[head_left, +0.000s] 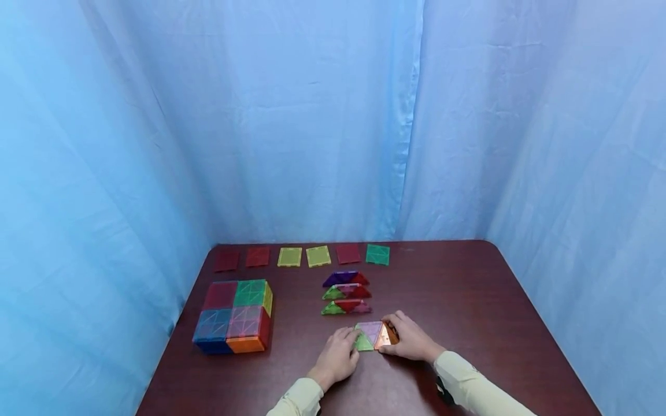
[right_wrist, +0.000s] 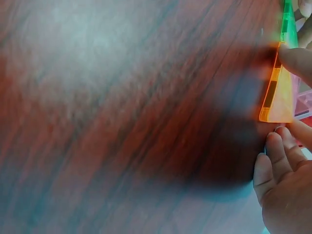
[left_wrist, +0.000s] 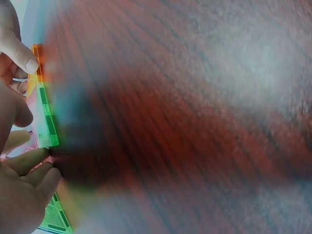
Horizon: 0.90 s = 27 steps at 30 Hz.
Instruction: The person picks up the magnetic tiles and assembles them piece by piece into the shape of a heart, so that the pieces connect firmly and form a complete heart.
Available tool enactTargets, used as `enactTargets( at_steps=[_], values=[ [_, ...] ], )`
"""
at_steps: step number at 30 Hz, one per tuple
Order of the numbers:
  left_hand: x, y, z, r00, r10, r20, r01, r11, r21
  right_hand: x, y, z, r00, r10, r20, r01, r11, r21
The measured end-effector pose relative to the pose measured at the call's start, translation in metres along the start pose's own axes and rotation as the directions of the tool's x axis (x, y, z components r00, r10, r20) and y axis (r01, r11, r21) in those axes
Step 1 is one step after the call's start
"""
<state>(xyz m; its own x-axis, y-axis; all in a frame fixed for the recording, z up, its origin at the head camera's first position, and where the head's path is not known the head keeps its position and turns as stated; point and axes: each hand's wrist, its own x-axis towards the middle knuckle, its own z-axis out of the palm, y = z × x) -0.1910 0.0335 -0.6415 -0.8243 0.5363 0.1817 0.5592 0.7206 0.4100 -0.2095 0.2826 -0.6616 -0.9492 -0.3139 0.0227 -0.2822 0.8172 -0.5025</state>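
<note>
A flat row of triangular magnetic tiles lies on the table before me: a green tile (head_left: pixel 363 342), a lilac tile (head_left: pixel 370 329) and an orange tile (head_left: pixel 384 338). At the row's left end my left hand (head_left: pixel 337 355) holds the green tile, thumb at the near side and fingers beyond. My right hand (head_left: pixel 411 340) grips the orange tile from the right, its thumb on the near edge (right_wrist: pixel 298 62). Parts of both end tiles are hidden by the fingers. In the left wrist view, the green tile (left_wrist: pixel 47 114) and orange tile (left_wrist: pixel 38 58) meet edge to edge.
Behind the hands lie three trapezoid strips of joined triangles, purple-red (head_left: pixel 346 279), green-pink-red (head_left: pixel 347 291) and green-red-pink (head_left: pixel 347 307). A block of coloured square tiles (head_left: pixel 234 316) stands left. Several squares, including a yellow square (head_left: pixel 289 257), line the table's (head_left: pixel 458 289) back edge. Blue curtains (head_left: pixel 312 115) surround it.
</note>
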Motion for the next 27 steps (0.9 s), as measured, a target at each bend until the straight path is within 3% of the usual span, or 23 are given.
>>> enactTargets(
  at_steps=[3,5,7,9,11,12,14,17,20,24,27],
  values=[
    [0.0,0.001,0.0,0.998,-0.032,-0.049,0.029,0.998,-0.048,-0.002,-0.004,0.0,1.0,-0.002,-0.002,0.002,0.993,0.115],
    [0.0,0.001,0.001,0.995,-0.073,-0.064,0.064,0.989,-0.136,-0.002,-0.007,0.0,1.0,-0.005,0.003,0.005,0.982,0.187],
    [0.0,0.0,0.002,0.99,-0.119,-0.071,0.096,0.959,-0.266,-0.002,-0.011,-0.001,1.0,-0.008,0.003,0.007,0.97,0.242],
    [0.0,-0.001,0.003,0.985,-0.148,-0.086,0.104,0.916,-0.388,-0.001,-0.014,-0.001,1.0,-0.006,-0.006,0.007,0.962,0.273],
    [0.0,-0.003,0.004,0.981,-0.156,-0.115,0.087,0.883,-0.462,0.001,-0.019,-0.002,0.999,-0.009,-0.036,0.019,0.957,0.289],
    [0.001,-0.004,0.003,0.979,-0.148,-0.14,0.065,0.879,-0.472,0.003,-0.021,-0.003,0.998,-0.018,-0.054,0.033,0.957,0.289],
    [0.002,-0.008,0.001,0.971,-0.119,-0.207,0.017,0.898,-0.439,0.007,-0.027,-0.004,0.994,-0.043,-0.097,0.069,0.957,0.282],
    [0.005,-0.015,-0.005,0.945,-0.065,-0.322,-0.05,0.94,-0.336,0.012,-0.036,-0.006,0.982,-0.107,-0.158,0.145,0.957,0.251],
    [0.006,-0.021,-0.011,0.92,-0.043,-0.389,-0.06,0.967,-0.249,0.016,-0.042,-0.004,0.966,-0.169,-0.194,0.211,0.954,0.216],
    [0.005,-0.027,-0.014,0.921,-0.058,-0.386,-0.043,0.968,-0.247,0.017,-0.039,0.003,0.95,-0.234,-0.206,0.265,0.955,0.136],
    [0.003,-0.031,-0.014,0.929,-0.071,-0.364,-0.029,0.965,-0.262,0.014,-0.031,0.008,0.951,-0.23,-0.207,0.252,0.964,0.085]
  ],
)
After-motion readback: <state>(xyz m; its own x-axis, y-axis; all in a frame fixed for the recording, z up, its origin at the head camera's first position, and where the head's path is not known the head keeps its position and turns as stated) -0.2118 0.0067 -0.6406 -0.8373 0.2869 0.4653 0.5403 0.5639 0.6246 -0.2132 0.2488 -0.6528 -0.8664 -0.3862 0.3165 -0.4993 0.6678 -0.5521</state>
